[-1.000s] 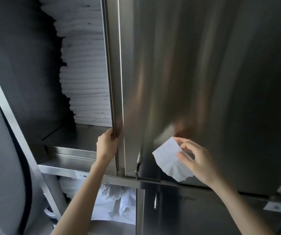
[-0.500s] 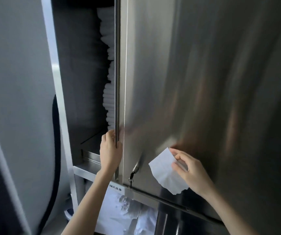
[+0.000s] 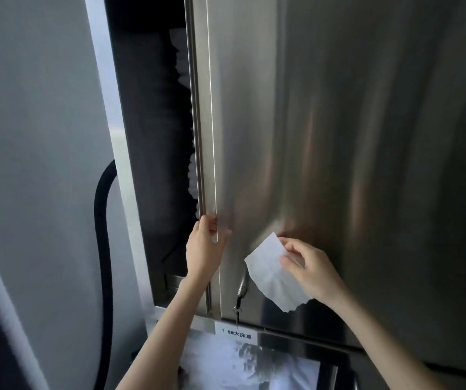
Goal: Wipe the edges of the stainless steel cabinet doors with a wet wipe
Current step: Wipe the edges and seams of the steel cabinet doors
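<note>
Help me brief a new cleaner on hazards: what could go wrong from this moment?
1. The left hand curls its fingers round the door edge. If the door swings shut, they could get pinched.
2. The right hand pinches the wet wipe only near its upper side, so most of it hangs loose. It might snag on the latch or the key just beside it, or slip from the fingers.

Steel cabinet door [image 3: 338,136] ajar, brushed, reflective; white wet wipe [image 3: 268,274] against lower front.
</note>
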Motion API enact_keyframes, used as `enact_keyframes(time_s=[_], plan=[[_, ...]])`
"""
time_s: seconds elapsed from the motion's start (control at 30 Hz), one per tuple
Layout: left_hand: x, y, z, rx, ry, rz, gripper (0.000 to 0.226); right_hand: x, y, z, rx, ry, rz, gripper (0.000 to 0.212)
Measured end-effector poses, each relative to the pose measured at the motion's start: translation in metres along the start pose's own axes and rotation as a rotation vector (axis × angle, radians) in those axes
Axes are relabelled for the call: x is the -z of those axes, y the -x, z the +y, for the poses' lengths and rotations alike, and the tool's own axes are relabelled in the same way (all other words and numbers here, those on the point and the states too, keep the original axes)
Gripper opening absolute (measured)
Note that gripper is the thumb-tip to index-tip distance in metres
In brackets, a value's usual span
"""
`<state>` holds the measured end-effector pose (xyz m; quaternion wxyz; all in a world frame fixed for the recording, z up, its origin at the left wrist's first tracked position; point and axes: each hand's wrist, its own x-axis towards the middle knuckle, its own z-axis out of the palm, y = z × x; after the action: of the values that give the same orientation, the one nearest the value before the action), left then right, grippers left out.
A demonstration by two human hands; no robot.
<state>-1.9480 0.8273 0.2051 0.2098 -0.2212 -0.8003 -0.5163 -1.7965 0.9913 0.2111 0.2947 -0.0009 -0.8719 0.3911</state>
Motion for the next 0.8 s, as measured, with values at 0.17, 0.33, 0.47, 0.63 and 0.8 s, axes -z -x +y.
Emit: enact_keyframes(time_s=[0.17, 0.33, 0.47, 0.63, 0.8], plan=[[0.008, -0.009, -0.015, -0.002, 0.051, 0.018, 0.03, -0.025, -0.01, -0.01, -0.028, 0.01, 0.021, 0.006], [0.019, -0.019, -0.033, 0.009, 0.087, 0.028, 0.034, -0.037, -0.017, -0.023, -0.035, 0.029, 0.049, 0.009], [0.029, -0.026, -0.047, 0.01, 0.074, 0.049, 0.037, -0.046, -0.031, -0.029, -0.045, 0.064, 0.028, 0.009], [0.04, -0.033, -0.062, 0.063, 0.023, 0.097, 0.035, -0.06, -0.048, -0.036, -0.026, 0.07, -0.012, 0.011], [0.051, -0.043, -0.069, 0.11, -0.042, 0.084, 0.032, -0.073, -0.057, -0.038, -0.03, 0.027, -0.049, 0.011]])
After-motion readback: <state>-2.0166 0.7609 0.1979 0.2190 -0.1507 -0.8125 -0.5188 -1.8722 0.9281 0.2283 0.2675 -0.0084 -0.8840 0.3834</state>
